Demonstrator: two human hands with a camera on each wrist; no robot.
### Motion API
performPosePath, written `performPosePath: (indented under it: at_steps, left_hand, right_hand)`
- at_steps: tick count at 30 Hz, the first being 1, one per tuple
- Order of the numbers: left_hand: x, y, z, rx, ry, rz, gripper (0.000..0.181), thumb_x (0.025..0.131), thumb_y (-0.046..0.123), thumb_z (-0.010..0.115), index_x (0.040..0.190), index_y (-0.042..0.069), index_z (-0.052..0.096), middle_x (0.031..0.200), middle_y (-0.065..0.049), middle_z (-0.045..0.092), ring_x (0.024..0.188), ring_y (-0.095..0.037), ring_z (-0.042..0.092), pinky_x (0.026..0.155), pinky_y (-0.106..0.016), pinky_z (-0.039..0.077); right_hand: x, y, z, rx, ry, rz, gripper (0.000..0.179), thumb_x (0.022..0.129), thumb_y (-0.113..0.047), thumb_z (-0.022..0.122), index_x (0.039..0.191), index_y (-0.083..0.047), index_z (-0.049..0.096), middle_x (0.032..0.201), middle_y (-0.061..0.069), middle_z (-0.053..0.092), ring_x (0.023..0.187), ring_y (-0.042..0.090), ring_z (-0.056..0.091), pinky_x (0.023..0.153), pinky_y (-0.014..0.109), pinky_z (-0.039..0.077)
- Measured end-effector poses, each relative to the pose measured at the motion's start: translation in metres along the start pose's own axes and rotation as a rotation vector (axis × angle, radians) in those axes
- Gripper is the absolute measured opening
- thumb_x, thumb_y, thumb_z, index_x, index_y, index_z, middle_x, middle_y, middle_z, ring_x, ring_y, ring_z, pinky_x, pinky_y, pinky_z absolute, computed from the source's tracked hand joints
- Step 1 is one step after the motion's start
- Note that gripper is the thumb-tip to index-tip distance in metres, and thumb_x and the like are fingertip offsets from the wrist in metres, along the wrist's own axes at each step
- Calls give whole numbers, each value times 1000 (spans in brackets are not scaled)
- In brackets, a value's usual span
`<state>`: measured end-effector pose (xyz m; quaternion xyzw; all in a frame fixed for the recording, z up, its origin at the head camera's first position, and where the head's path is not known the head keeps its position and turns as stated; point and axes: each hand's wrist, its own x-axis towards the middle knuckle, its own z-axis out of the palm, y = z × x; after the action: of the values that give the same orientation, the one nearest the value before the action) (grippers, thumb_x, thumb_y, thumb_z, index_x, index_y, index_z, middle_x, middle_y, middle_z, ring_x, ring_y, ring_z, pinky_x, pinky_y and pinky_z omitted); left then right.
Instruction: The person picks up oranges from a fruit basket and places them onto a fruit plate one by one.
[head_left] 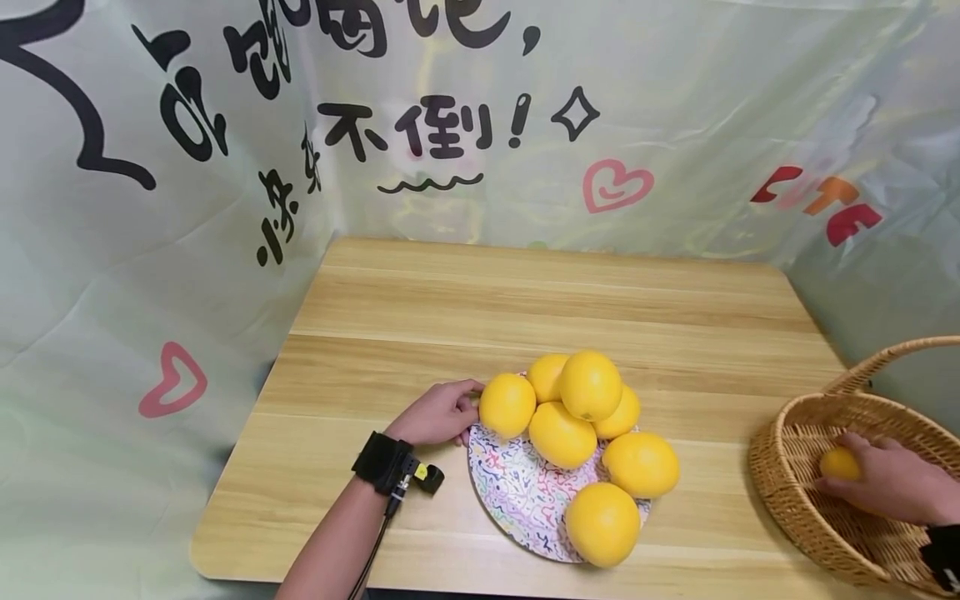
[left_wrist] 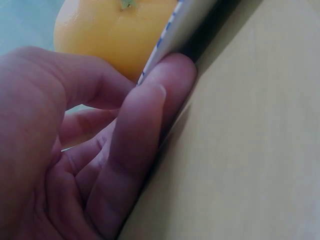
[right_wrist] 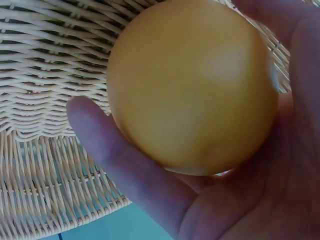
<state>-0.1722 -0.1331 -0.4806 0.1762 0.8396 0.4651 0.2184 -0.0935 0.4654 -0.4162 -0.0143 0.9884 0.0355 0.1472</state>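
A round plate (head_left: 517, 492) with a colourful squiggle pattern lies on the table and bears several yellow-orange oranges (head_left: 562, 435), one stacked on top of others. At the plate's left rim, my left hand (head_left: 438, 412) pinches the edge, with fingertips under it in the left wrist view. Right beside those fingers sits one orange (left_wrist: 110, 40) with a green stem end. Inside the wicker basket (head_left: 776, 483) on the right, my right hand (head_left: 892, 483) holds a single orange (right_wrist: 192, 90), its fingers and thumb curved round it. The underside of that orange is hidden.
The wooden table (head_left: 540, 308) has rounded corners and meets printed cloth walls (head_left: 465, 217) at its back and sides. The basket's arched handle (head_left: 885, 360) rises at the right. A cable (head_left: 375, 542) runs from the left wrist strap along the forearm.
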Motion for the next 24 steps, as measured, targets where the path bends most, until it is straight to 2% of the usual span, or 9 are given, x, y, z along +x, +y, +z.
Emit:
performPosePath:
  at_steps: [7, 16, 24]
  left_hand:
    - [-1, 2, -1, 7, 2, -6, 47, 103, 20, 59, 149, 11, 53, 79, -2, 69, 61, -14, 68, 61, -30, 60]
    - [-1, 2, 0, -5, 0, 3, 47, 102, 17, 58, 148, 10, 53, 80, -2, 70, 60, -14, 68, 61, -31, 61]
    - [-1, 2, 0, -3, 0, 0, 47, 103, 18, 58, 148, 10, 53, 81, -2, 70, 61, -14, 68, 61, -31, 61]
  right_hand:
    - [2, 0, 2, -22, 27, -21, 85, 84, -50, 80, 122, 20, 50, 106, 50, 57, 98, 65, 54, 69, 62, 53]
    - [0, -1, 0, -10, 31, -41, 82, 84, -49, 81, 121, 17, 51, 101, 47, 57, 93, 59, 57, 64, 55, 53]
    - [-4, -4, -7, 14, 18, -90, 71, 87, -44, 79, 123, 12, 53, 95, 37, 61, 86, 46, 61, 61, 47, 51]
